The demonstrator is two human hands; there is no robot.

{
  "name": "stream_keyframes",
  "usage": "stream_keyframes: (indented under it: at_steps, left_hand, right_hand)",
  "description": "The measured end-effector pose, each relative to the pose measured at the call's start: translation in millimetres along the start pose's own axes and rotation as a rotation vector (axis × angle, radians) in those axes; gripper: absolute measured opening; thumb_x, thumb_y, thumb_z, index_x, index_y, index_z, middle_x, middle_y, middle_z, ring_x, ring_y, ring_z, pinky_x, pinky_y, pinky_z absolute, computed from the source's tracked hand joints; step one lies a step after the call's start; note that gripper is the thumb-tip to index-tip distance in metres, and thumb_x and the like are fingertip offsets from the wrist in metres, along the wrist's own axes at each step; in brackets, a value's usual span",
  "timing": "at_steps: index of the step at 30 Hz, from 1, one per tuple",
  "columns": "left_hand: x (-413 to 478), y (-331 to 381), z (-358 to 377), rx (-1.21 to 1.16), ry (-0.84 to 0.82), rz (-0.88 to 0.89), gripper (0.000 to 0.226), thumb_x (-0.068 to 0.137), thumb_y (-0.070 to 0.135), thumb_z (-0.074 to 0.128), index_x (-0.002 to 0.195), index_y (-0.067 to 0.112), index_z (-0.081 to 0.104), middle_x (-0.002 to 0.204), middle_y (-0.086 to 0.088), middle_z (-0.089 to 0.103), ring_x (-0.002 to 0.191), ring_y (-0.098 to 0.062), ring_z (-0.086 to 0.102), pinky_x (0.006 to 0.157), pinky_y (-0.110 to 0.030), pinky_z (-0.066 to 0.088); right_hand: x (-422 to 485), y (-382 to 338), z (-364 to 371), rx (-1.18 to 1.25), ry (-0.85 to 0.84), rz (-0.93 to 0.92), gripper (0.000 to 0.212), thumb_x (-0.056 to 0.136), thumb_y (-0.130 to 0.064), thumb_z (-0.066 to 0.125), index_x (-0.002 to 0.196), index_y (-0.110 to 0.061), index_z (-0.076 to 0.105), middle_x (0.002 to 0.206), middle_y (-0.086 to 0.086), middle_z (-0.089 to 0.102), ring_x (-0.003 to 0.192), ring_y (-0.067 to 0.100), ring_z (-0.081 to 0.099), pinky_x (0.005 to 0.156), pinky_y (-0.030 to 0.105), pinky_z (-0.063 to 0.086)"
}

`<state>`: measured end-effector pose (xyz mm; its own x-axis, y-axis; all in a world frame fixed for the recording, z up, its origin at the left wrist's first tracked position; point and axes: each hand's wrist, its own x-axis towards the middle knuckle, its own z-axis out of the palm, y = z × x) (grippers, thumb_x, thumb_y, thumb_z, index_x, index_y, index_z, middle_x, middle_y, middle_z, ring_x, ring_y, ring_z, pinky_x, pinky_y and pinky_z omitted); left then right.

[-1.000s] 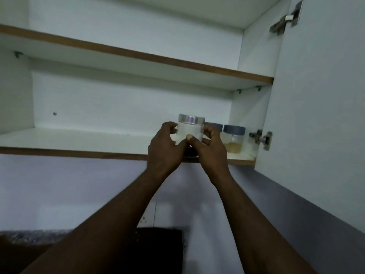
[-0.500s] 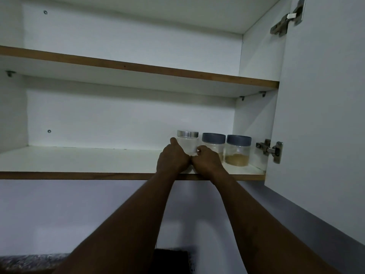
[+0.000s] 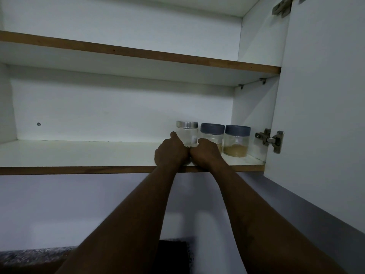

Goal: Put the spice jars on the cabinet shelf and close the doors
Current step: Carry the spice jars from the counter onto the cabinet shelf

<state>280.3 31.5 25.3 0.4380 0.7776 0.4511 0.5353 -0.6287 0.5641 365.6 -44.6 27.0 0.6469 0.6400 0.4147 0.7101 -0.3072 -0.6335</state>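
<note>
A clear jar with a silver lid point(image 3: 187, 131) stands on the lower cabinet shelf point(image 3: 79, 153), at its right part. My left hand point(image 3: 171, 152) and my right hand point(image 3: 205, 153) are wrapped around its lower half from either side, knuckles touching. Just right of it stand two jars with grey-blue lids: the middle jar point(image 3: 212, 131), partly hidden by my right hand, and the far-right jar point(image 3: 237, 141) with brown powder in it. The three jars form a row. The right cabinet door point(image 3: 324, 107) hangs wide open.
An upper shelf point(image 3: 138, 54) runs above the jars. Door hinges point(image 3: 270, 139) stick out beside the far-right jar. Left of the jars the lower shelf is bare white board. A speckled countertop edge point(image 3: 33, 254) shows at the bottom left.
The silver-lid jar went from held above the shelf's front edge to standing on the shelf beside the grey-lid jars. Both hands moved forward with it and stay around it.
</note>
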Motion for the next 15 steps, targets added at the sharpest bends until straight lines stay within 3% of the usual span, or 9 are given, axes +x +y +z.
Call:
stream_keyframes:
  at_steps: [2,4,7,11,15]
  left_hand:
    - [-3.5,0.2,-0.7,0.002,0.042,-0.024,0.050,0.089,0.034,0.066,0.126,0.011,0.043,0.117,-0.015,0.066,0.107,-0.035,0.064,0.080,-0.040,0.048]
    - [-10.4,-1.3,-2.7,-0.011,0.095,-0.018,0.052,0.090,0.037,0.067,0.126,0.010,0.042,0.118,-0.015,0.065,0.107,-0.035,0.064,0.081,-0.041,0.050]
    - [-25.6,-7.7,-8.5,-0.118,0.148,0.083,0.054,0.087,0.030,0.071,0.130,0.011,0.044,0.120,-0.013,0.062,0.107,-0.034,0.063,0.083,-0.041,0.052]
    - [-61.4,-23.7,-17.2,-0.442,0.228,0.227,0.031,0.087,0.011,0.066,0.115,0.021,0.057,0.094,0.007,0.068,0.087,-0.014,0.067,0.074,-0.037,0.057]
    - [-120.3,-62.6,-14.6,-0.569,0.280,0.347,0.021,0.091,0.011,0.060,0.099,0.030,0.064,0.094,0.018,0.070,0.088,0.000,0.067,0.073,-0.023,0.055]
  right_hand:
    - [-4.3,1.5,0.1,0.016,0.039,-0.006,0.035,0.091,-0.026,0.065,0.120,-0.006,0.062,0.118,0.012,0.069,0.106,0.026,0.063,0.069,0.024,0.038]
    - [-12.4,1.9,0.9,0.052,0.100,-0.009,0.039,0.089,-0.024,0.068,0.124,-0.007,0.061,0.118,0.010,0.069,0.108,0.025,0.064,0.075,0.024,0.042]
    - [-27.3,-3.3,1.7,0.074,0.148,-0.024,0.030,0.086,-0.017,0.066,0.114,-0.007,0.063,0.108,0.009,0.071,0.101,0.026,0.066,0.074,0.027,0.045]
    - [-62.8,-17.0,1.1,0.191,0.188,-0.070,0.009,0.086,-0.019,0.064,0.094,-0.022,0.063,0.090,-0.007,0.068,0.087,0.013,0.066,0.062,0.021,0.043]
    - [-130.2,-14.0,31.0,0.290,0.214,-0.179,0.012,0.087,-0.021,0.060,0.087,-0.033,0.061,0.084,-0.016,0.068,0.080,-0.002,0.063,0.063,0.015,0.045]
